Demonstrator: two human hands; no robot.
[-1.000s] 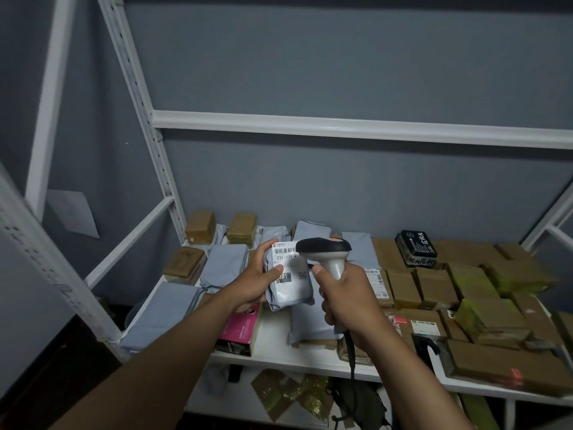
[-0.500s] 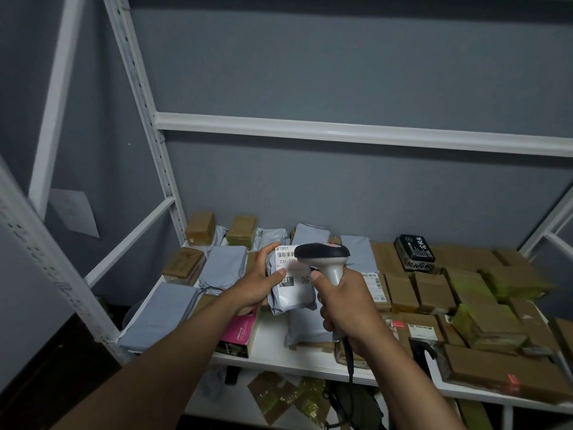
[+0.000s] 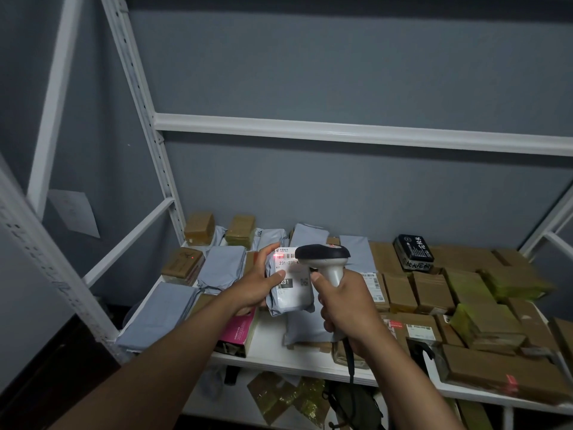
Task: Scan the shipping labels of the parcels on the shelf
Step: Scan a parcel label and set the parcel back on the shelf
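The left hand [image 3: 252,285] grips a grey poly mailer [image 3: 290,285] above the shelf [image 3: 273,346]; the right hand [image 3: 342,308] clasps the barcode scanner [image 3: 324,259] (red glow on the label [image 3: 286,268]). The beam seems to sit near the label's edge; any tilt could cause a misread.

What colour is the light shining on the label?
Red, glowing across the barcode on the shipping label, seen in the head view.

Dim and bluish throughout, no lamp in view. Red scanner glow on the white label [image 3: 286,268], brightest spot around. Deep shadow under the shelf [image 3: 279,355] and at lower left. Straight uprights bowed by wide-angle distortion. Soft, slightly noisy detail toward the edges.
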